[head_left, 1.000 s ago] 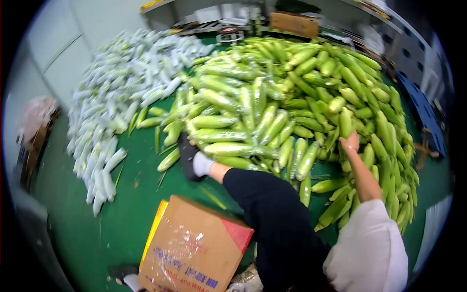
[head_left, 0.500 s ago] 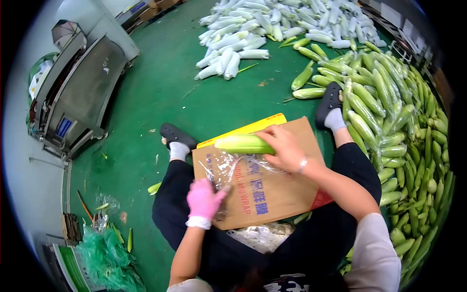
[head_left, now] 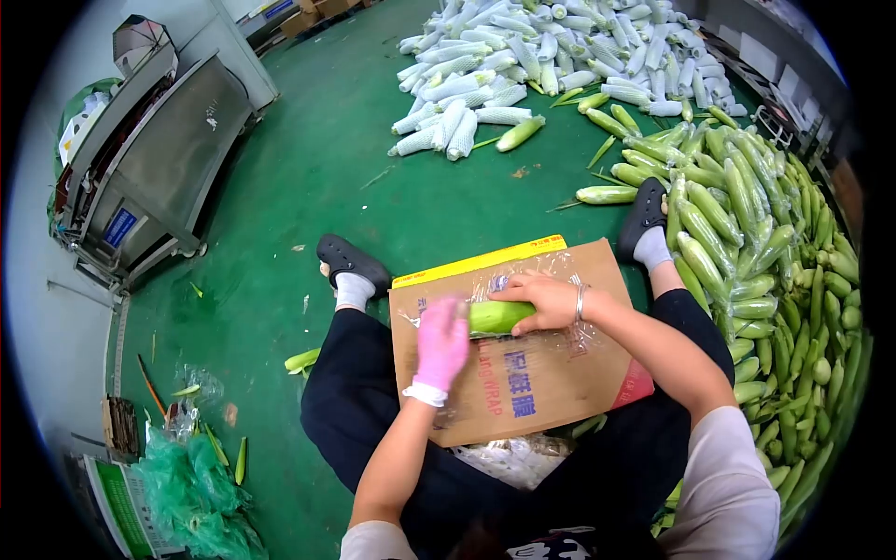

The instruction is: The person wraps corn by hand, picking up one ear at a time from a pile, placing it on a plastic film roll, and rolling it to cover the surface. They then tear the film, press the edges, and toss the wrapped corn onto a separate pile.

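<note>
A green-husked ear of corn (head_left: 497, 317) lies crosswise over clear plastic film on a flat cardboard wrap box (head_left: 523, 364), which rests across my lap. My right hand (head_left: 551, 301) is closed over the ear's right end, thumb below and fingers above. At the other end, my left hand (head_left: 441, 341) in a pink glove presses against the ear with its fingers bent around the tip. Motion blurs the glove, and it hides the ear's left end. Wrinkled film shows around the right fingers.
To my right is a large heap of green corn (head_left: 719, 215), some ears in clear film. Farther off lies a pile of corn in white foam nets (head_left: 560, 56). A metal cart (head_left: 168, 159) stands at the left wall, with green plastic bags (head_left: 201, 495) nearer.
My right hand has lowered the ear onto the film and shifted right. My left hand has risen to the ear's left end. One ear on the floor now lies farther left, by the netted pile.
</note>
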The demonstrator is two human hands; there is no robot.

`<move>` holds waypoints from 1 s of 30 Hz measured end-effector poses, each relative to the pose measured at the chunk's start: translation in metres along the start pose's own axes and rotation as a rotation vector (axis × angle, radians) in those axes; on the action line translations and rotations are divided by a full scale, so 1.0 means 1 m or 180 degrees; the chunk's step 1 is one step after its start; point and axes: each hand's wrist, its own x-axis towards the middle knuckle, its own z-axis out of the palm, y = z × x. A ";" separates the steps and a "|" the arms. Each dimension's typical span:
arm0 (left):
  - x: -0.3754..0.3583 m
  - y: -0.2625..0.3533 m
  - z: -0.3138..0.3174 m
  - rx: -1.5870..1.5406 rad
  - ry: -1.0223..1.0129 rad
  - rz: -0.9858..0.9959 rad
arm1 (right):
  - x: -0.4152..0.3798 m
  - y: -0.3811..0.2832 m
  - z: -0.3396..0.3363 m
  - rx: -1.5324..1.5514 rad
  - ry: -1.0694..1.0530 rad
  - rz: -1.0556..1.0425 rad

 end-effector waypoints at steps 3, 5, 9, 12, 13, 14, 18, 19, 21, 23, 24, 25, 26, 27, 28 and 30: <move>0.012 0.011 -0.001 0.1057 -0.0883 0.0447 | -0.043 -0.022 0.020 -0.0242 0.1297 0.0675; 0.018 0.009 -0.001 0.1424 -0.1116 0.0722 | -0.075 -0.047 0.029 -0.0534 0.2152 0.1228; 0.034 0.001 -0.003 0.1403 -0.1637 0.0747 | -0.109 -0.020 0.051 -0.1100 0.1919 0.1084; 0.026 0.011 -0.010 0.1468 -0.1973 0.0656 | -0.111 0.003 0.023 -0.0214 0.2698 0.1565; 0.018 0.016 -0.012 0.1273 -0.1868 0.0735 | -0.105 -0.003 0.017 0.0475 0.2881 0.1758; 0.006 0.016 -0.015 0.1029 -0.1962 0.0768 | -0.103 -0.021 0.014 0.0479 0.2886 0.1764; -0.035 0.041 -0.036 0.0844 -0.2882 0.0632 | -0.122 -0.074 0.068 0.0912 0.1843 0.1847; -0.034 0.047 -0.037 0.0831 -0.2888 0.0629 | -0.120 -0.087 0.070 0.0180 0.1752 0.1444; -0.036 0.054 -0.034 0.0934 -0.2428 0.0010 | -0.109 -0.085 0.076 -0.0813 0.1360 0.1123; -0.032 0.036 -0.018 0.1163 -0.1584 0.0356 | -0.076 -0.049 0.061 -0.0364 0.1300 0.1598; -0.026 0.030 -0.014 0.1386 -0.0684 0.0691 | -0.056 -0.033 0.045 -0.0879 0.1424 0.1565; -0.017 0.035 -0.014 0.1266 -0.0865 0.0691 | -0.034 -0.018 0.028 -0.1404 0.1547 0.1517; -0.013 0.033 -0.012 0.1283 -0.0860 0.0704 | -0.008 -0.006 0.012 -0.0991 0.1037 0.1519; -0.007 0.027 -0.006 0.1515 -0.0918 0.0858 | 0.015 0.003 0.004 -0.0590 0.0546 0.1505; 0.000 0.017 0.001 0.1751 -0.0964 0.1027 | 0.033 0.019 0.011 0.1539 0.0239 0.1099; 0.015 0.006 0.004 0.1775 -0.1113 0.1082 | 0.051 0.014 0.012 0.1260 -0.0457 0.0718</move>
